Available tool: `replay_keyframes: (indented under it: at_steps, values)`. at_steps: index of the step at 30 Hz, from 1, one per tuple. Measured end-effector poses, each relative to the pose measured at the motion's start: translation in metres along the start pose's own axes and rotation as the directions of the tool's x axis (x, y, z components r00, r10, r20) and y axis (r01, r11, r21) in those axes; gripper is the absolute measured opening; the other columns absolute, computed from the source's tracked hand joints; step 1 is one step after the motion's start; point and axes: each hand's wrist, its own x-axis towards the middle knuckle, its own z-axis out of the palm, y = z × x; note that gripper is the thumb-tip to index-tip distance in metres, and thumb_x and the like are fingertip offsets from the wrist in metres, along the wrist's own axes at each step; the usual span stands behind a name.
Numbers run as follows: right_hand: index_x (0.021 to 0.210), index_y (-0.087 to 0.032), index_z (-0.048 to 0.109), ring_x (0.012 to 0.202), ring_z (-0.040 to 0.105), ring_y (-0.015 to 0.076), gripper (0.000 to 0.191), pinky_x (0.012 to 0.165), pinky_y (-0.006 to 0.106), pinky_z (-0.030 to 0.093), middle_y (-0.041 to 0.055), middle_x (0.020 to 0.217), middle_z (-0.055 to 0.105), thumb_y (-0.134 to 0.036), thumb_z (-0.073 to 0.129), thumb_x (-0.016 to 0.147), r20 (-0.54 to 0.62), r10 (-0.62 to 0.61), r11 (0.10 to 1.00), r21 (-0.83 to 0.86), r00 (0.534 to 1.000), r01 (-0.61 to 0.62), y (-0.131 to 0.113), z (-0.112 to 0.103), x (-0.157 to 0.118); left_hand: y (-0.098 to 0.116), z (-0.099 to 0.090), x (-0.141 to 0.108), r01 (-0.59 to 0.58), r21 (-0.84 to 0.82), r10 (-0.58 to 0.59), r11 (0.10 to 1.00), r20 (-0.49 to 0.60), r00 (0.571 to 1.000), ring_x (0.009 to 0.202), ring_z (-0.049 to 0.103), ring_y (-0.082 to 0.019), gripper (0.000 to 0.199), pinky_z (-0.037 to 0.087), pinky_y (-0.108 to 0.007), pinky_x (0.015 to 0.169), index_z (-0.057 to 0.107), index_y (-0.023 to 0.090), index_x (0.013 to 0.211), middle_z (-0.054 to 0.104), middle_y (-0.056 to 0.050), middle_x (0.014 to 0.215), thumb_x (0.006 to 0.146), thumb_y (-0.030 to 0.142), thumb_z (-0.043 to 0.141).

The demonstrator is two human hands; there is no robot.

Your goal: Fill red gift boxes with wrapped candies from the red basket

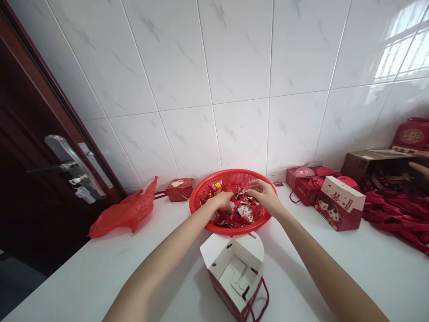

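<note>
A red plastic basket (231, 230) holds a heap of sweets in shiny red wrappers (246, 212). My left hand (224, 201) reaches into the heap with its fingers curled down; what they grip, if anything, is hidden among the wrappers. Over the basket's right side is my right hand (266, 197), its fingers spread and nothing visible in them. In front of the basket stands a gift box (224, 286) with its white top flaps folded open. Its inside is white with no sweets visible, and a dark red cord handle (266, 297) hangs at its right side.
A red plastic bag (125, 212) and a small red box (180, 190) lie to the left. At right are red gift boxes (303, 188), a box with cartoon figures (340, 203), red ribbons (395, 214) and a cardboard carton (360, 167). Another person's fingers (418, 170) show at the right edge.
</note>
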Motion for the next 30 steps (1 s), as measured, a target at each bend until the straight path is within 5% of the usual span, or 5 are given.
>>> replay_keyframes:
  at_steps: [8, 13, 19, 25, 30]
  values:
    - [0.102, -0.020, 0.062, 0.101, 0.066, 0.0244, 0.037, 0.083, 0.037, 0.055, 0.0072, 0.102, 0.069, -0.035, 0.074, 0.071, -0.072, 0.020, 0.998, 0.057, 0.997, -0.016, 0.000, 0.002, 0.002, 0.006, -0.019, -0.012, -0.072, -0.311, -0.007, 0.948, -0.246, 0.969, 0.108, 0.068, -0.025, 0.083, 0.055, -0.031, 0.087, 0.040, 0.014, 0.148, 0.068, -0.013, 0.124, 0.072, 0.020, 0.074]
    - [0.110, -0.020, 0.062, 0.088, 0.068, 0.0216, 0.047, 0.072, 0.032, 0.054, 0.0054, 0.094, 0.072, -0.049, 0.075, 0.076, 0.005, 0.047, 0.994, 0.102, 0.999, -0.047, -0.009, 0.002, -0.001, 0.022, -0.028, -0.024, -0.433, -0.722, 0.222, 0.540, -0.374, 0.901, 0.093, 0.070, -0.026, 0.064, 0.055, -0.038, 0.086, 0.066, 0.012, 0.120, 0.075, -0.010, 0.100, 0.067, 0.044, 0.084]
    - [0.094, -0.019, 0.068, 0.075, 0.067, 0.0209, 0.049, 0.061, 0.030, 0.053, 0.0014, 0.076, 0.071, -0.062, 0.077, 0.071, 0.185, -0.075, 0.976, 0.216, 0.980, 0.033, -0.009, 0.000, -0.004, 0.030, -0.025, -0.029, -0.445, -0.793, 0.294, 0.416, -0.346, 0.891, 0.081, 0.067, -0.019, 0.044, 0.053, -0.033, 0.080, 0.074, 0.013, 0.088, 0.074, -0.006, 0.087, 0.066, 0.050, 0.085]
    - [0.094, -0.022, 0.067, 0.085, 0.071, 0.0240, 0.044, 0.074, 0.035, 0.057, 0.0028, 0.085, 0.075, -0.054, 0.080, 0.068, 0.015, -0.044, 0.916, 0.400, 0.999, 0.035, -0.001, 0.001, 0.006, 0.031, -0.028, -0.018, -0.414, -0.839, 0.182, 0.352, -0.373, 0.910, 0.078, 0.068, -0.019, 0.047, 0.055, -0.034, 0.078, 0.073, 0.012, 0.089, 0.075, -0.009, 0.088, 0.074, 0.056, 0.078]
    - [0.083, -0.025, 0.058, 0.083, 0.073, 0.0250, 0.034, 0.074, 0.038, 0.059, 0.0002, 0.079, 0.074, -0.043, 0.078, 0.063, -0.288, 0.101, 0.760, 0.640, 0.952, 0.113, 0.008, -0.007, 0.020, 0.043, -0.012, -0.001, -0.406, -0.585, 0.355, 0.702, -0.206, 0.912, 0.104, 0.069, -0.026, 0.033, 0.053, -0.036, 0.094, 0.076, 0.019, 0.101, 0.077, -0.008, 0.108, 0.081, 0.044, 0.070]
